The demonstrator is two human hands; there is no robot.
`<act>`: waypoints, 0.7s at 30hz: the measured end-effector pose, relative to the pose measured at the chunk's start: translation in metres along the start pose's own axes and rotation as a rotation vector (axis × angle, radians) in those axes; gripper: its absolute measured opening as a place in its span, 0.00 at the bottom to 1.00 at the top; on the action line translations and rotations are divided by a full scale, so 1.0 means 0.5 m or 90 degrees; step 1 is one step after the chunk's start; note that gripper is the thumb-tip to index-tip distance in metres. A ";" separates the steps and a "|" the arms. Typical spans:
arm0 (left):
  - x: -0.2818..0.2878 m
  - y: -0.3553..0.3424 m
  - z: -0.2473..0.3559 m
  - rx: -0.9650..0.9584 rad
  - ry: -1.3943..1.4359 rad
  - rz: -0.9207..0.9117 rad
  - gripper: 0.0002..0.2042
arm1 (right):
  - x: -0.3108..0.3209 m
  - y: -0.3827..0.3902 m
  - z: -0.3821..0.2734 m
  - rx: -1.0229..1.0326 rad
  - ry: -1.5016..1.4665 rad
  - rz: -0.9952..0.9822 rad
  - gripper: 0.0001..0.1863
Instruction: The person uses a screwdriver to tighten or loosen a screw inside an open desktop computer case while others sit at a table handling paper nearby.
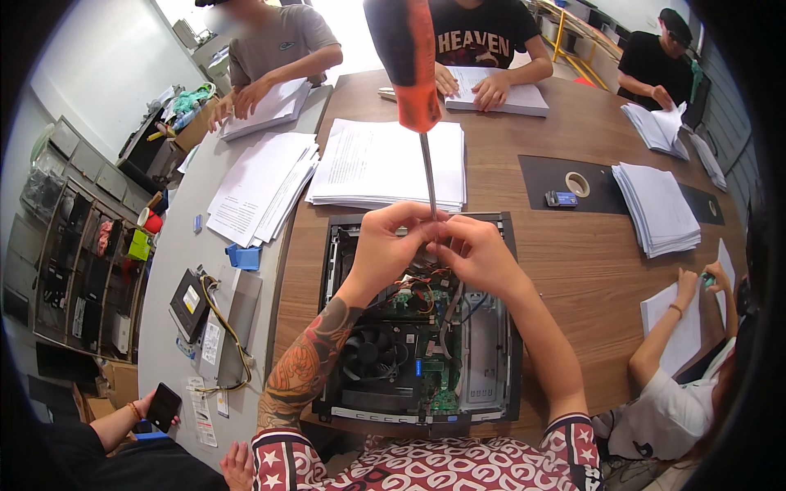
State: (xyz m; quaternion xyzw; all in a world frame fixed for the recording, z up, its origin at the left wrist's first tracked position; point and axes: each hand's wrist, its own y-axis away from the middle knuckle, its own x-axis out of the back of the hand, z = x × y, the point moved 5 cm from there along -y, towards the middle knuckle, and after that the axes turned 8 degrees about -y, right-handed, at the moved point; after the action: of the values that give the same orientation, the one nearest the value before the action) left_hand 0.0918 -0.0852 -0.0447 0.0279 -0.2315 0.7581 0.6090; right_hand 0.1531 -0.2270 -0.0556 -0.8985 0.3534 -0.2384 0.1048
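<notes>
A screwdriver (416, 94) with an orange and black handle stands upright, its handle close to the camera and its shaft running down to my fingers. My left hand (383, 244) is closed, thumb and fingers pinching the lower end of the shaft. Against it, my right hand (483, 255) is closed in a pinch by the tip; whatever is between its fingertips is hidden. Both hands are over the far part of an opened desktop computer (490, 360), which lies flat on the table. Inside it show a black fan (368, 352), a green circuit board (440, 385) and loose cables.
Left of the computer lie a metal power supply (233, 327) with cables and a black drive (189, 304). Paper stacks (385, 164) stand beyond. A tape roll (577, 184) lies at right. Several people sit around the table; one at lower left holds a phone (164, 407).
</notes>
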 end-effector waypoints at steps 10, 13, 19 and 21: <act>-0.011 -0.009 0.019 0.010 0.082 -0.026 0.10 | 0.002 0.002 0.007 -0.025 -0.048 0.016 0.09; -0.003 -0.006 0.000 0.016 0.107 -0.037 0.10 | 0.001 0.000 0.000 -0.017 -0.059 0.002 0.09; 0.013 -0.009 -0.011 -0.004 -0.059 -0.040 0.14 | 0.000 0.001 -0.001 -0.042 -0.018 -0.013 0.07; 0.001 -0.010 0.022 -0.057 -0.041 -0.028 0.15 | 0.002 0.002 0.004 -0.010 -0.030 -0.003 0.07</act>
State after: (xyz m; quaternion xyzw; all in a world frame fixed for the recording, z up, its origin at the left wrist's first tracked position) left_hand 0.0937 -0.0881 -0.0330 0.0300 -0.2836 0.7321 0.6186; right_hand 0.1542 -0.2284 -0.0573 -0.9054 0.3509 -0.2148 0.1050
